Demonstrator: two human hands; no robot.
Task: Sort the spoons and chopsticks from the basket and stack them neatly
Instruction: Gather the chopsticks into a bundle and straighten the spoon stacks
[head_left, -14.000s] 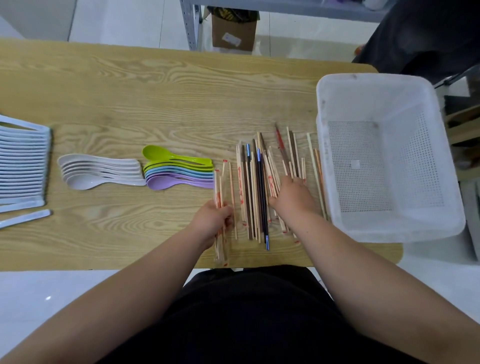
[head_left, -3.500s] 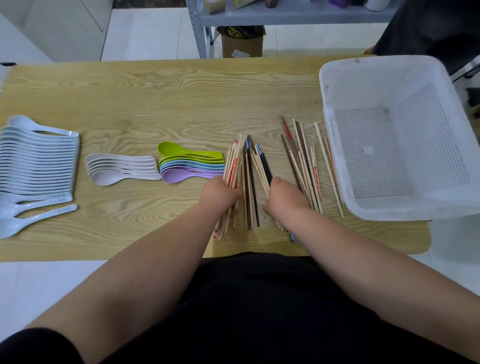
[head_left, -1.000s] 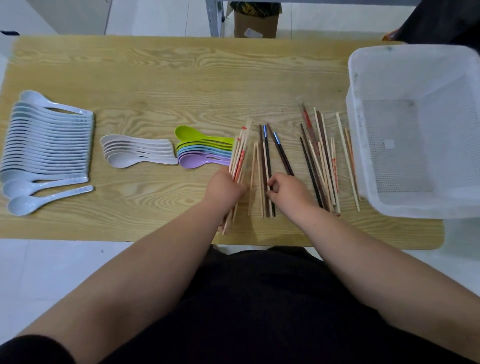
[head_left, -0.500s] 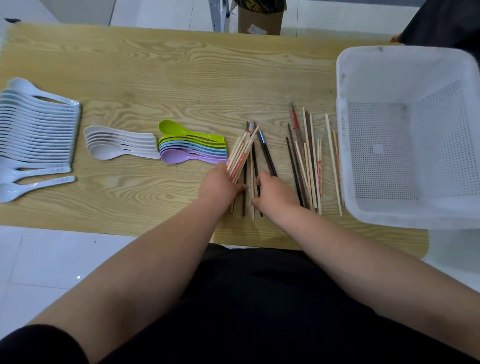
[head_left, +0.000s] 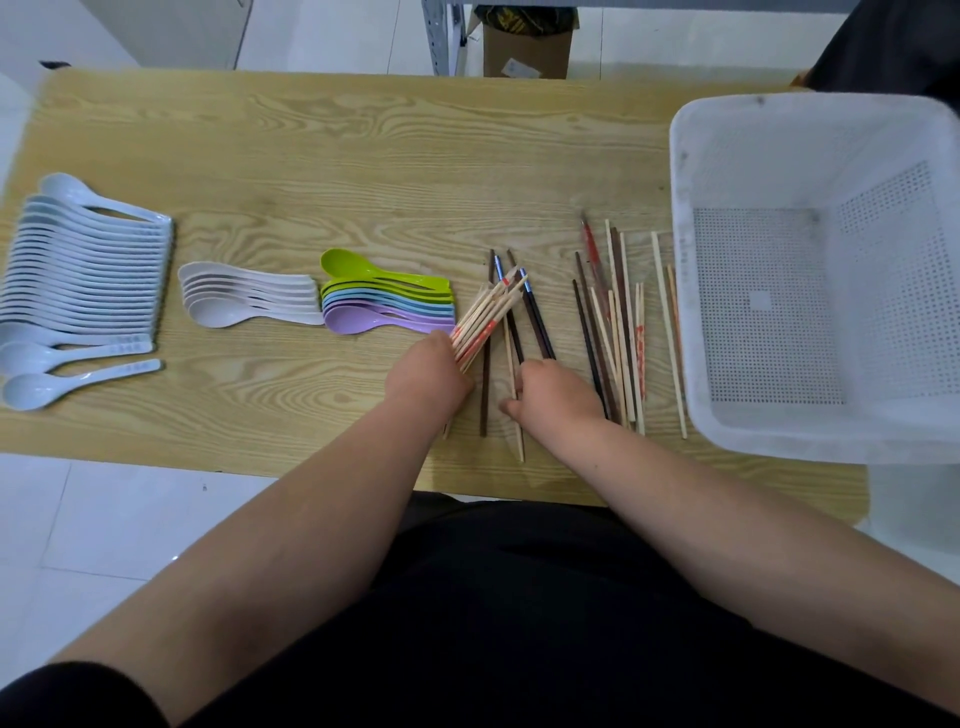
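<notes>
Matt wood under smooth plastic

Your light wood-grain table (head_left: 363, 156) looks matt; your white perforated plastic basket (head_left: 681, 291) is dull and scuffed. The pale blue spoons (head_left: 88, 270) shine glossy, the cream spoons (head_left: 244, 301) and pastel plastic spoons (head_left: 384, 306) smooth, softer. The pale bare-wood chopsticks (head_left: 485, 319) look raw; the dark chopsticks (head_left: 537, 319) smooth.

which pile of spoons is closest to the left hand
The multicoloured spoon stack, green to purple, just beyond the left hand. The white spoon stack and pale blue spoon row lie further left.
</notes>
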